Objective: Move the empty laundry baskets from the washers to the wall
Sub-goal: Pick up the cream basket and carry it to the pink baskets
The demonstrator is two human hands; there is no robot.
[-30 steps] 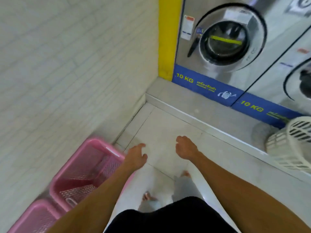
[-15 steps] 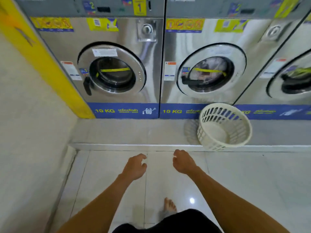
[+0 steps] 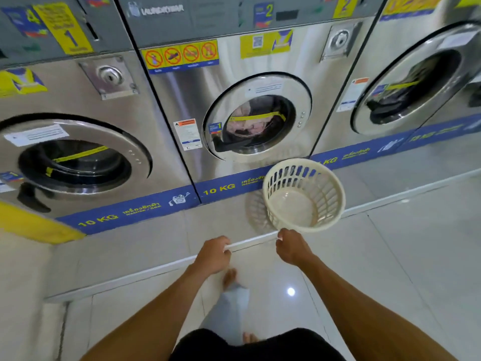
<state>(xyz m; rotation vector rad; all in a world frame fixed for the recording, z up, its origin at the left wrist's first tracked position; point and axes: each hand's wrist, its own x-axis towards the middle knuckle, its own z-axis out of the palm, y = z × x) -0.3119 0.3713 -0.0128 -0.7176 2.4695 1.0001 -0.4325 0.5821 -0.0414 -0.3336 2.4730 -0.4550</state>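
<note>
One round cream plastic laundry basket (image 3: 303, 195) with slotted walls sits empty on the raised grey ledge (image 3: 145, 246) in front of the middle stainless-steel front-loading washer (image 3: 234, 108). Right hand (image 3: 292, 247) reaches its near rim, fingers curled at the edge, though a firm grasp cannot be told. Left hand (image 3: 214, 254) hangs loosely curled, holding nothing, well left of the basket

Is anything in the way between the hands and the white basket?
Nothing visible is. The right hand is right at the near rim of the white basket, and only bare ledge lies between it and the left hand.
</note>
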